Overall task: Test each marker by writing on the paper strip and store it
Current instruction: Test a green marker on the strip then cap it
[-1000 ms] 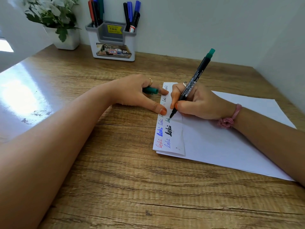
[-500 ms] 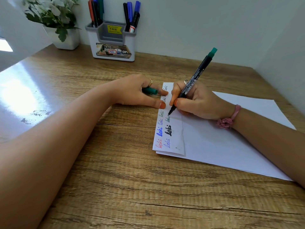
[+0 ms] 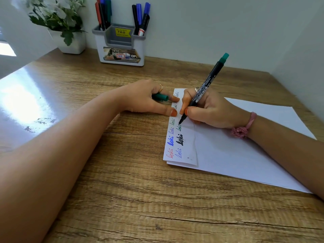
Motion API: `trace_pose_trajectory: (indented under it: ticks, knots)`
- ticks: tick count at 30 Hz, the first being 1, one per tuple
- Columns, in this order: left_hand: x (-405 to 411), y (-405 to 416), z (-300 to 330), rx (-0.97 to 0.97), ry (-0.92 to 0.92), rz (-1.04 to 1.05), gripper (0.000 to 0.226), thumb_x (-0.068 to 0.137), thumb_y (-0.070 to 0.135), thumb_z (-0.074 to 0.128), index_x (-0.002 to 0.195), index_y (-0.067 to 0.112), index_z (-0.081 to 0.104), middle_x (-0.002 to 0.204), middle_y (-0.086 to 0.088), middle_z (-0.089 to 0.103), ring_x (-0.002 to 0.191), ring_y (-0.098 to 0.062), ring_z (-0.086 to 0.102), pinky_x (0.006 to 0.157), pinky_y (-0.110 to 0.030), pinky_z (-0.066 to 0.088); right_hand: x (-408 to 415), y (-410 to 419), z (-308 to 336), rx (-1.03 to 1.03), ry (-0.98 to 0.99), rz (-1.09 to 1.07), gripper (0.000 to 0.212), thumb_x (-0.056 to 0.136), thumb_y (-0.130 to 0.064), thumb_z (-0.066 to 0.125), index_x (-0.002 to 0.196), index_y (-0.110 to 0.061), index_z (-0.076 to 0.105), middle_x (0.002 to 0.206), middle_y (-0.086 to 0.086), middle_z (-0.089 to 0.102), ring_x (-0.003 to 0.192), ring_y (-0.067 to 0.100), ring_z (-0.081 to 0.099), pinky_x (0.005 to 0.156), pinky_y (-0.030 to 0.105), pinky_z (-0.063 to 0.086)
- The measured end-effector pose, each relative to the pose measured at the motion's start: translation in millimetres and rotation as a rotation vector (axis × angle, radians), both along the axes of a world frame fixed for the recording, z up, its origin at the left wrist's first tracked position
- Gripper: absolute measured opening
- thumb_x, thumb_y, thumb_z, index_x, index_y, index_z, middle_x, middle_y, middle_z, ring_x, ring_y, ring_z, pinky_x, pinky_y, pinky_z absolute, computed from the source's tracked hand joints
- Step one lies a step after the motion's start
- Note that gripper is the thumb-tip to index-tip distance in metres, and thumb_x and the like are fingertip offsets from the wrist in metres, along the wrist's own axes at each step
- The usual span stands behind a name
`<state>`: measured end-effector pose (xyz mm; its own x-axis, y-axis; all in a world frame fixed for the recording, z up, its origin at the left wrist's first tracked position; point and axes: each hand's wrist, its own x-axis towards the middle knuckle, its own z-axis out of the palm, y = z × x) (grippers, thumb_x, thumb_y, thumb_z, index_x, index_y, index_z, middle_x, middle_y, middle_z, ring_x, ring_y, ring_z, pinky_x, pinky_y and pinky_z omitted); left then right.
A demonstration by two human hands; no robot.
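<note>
My right hand [image 3: 210, 111] grips a black marker with a green end [image 3: 208, 83], its tip touching the paper strip [image 3: 187, 148] just above a small green word. The strip lies on a larger white sheet [image 3: 245, 155] and carries words in red, blue, black and green. My left hand [image 3: 149, 100] holds the green cap [image 3: 160, 97] in curled fingers, while its thumb and one fingertip press the strip's left edge. A grey and white pen holder [image 3: 121, 48] at the back holds several markers.
A white pot with a green plant [image 3: 59, 25] stands at the back left beside the holder. The wooden desk [image 3: 122, 199] runs to a white wall behind and on the right. Bright glare lies on the desk's left part.
The marker tip has moved slightly up the strip, away from me, and the pen's top end has shifted a little right. My left hand stays in place with the cap.
</note>
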<state>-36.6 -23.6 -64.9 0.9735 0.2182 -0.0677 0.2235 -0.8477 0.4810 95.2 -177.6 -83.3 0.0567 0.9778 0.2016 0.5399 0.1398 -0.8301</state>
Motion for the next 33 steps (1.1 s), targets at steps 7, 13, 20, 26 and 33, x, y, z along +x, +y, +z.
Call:
trace_pose_trajectory:
  ticks: [7, 13, 20, 26, 33]
  knots:
    - [2, 3, -2, 0.034, 0.001, 0.023, 0.074, 0.055, 0.072, 0.054, 0.112, 0.026, 0.065, 0.068, 0.01, 0.052, 0.062, -0.012, 0.047, 0.055, -0.026, 0.032, 0, -1, 1, -0.009, 0.016, 0.011, 0.006, 0.071, -0.021, 0.057, 0.073, -0.016, 0.06, 0.06, 0.007, 0.053, 0.048, 0.009, 0.046, 0.046, 0.017, 0.036]
    - [-2, 0, 1, 0.024, -0.048, -0.018, 0.036, 0.073, 0.055, 0.065, 0.107, 0.051, 0.055, 0.066, 0.02, 0.046, 0.061, -0.002, 0.045, 0.054, -0.021, 0.028, 7, 1, 6, 0.125, 0.35, -0.076, 0.005, 0.069, -0.019, 0.057, 0.068, -0.022, 0.062, 0.066, 0.011, 0.053, 0.052, 0.01, 0.045, 0.047, 0.019, 0.035]
    - [-3, 3, -3, -0.036, -0.233, -0.066, 0.009, 0.077, 0.051, 0.066, 0.081, 0.051, 0.058, 0.053, 0.014, 0.049, 0.05, -0.003, 0.042, 0.047, -0.016, 0.028, 10, -1, 21, 0.165, 0.272, -0.065, 0.014, 0.075, -0.012, 0.053, 0.088, -0.012, 0.06, 0.069, 0.002, 0.065, 0.063, 0.014, 0.057, 0.054, 0.023, 0.041]
    - [-5, 0, -1, -0.068, -0.278, -0.076, 0.013, 0.082, 0.046, 0.064, 0.082, 0.055, 0.055, 0.057, 0.014, 0.055, 0.052, -0.001, 0.047, 0.048, -0.013, 0.031, 5, -1, 20, 0.265, 0.301, -0.152, 0.012, 0.078, -0.003, 0.052, 0.085, -0.009, 0.045, 0.067, 0.006, 0.069, 0.063, 0.017, 0.065, 0.053, 0.022, 0.044]
    - [-4, 0, 0, -0.082, -0.277, -0.069, 0.023, 0.084, 0.044, 0.062, 0.073, 0.063, 0.054, 0.054, 0.025, 0.055, 0.049, 0.001, 0.047, 0.046, -0.012, 0.032, 0, -1, 20, 0.313, 0.295, -0.151, 0.012, 0.077, 0.002, 0.054, 0.082, -0.006, 0.047, 0.065, 0.002, 0.068, 0.059, 0.013, 0.064, 0.057, 0.016, 0.048]
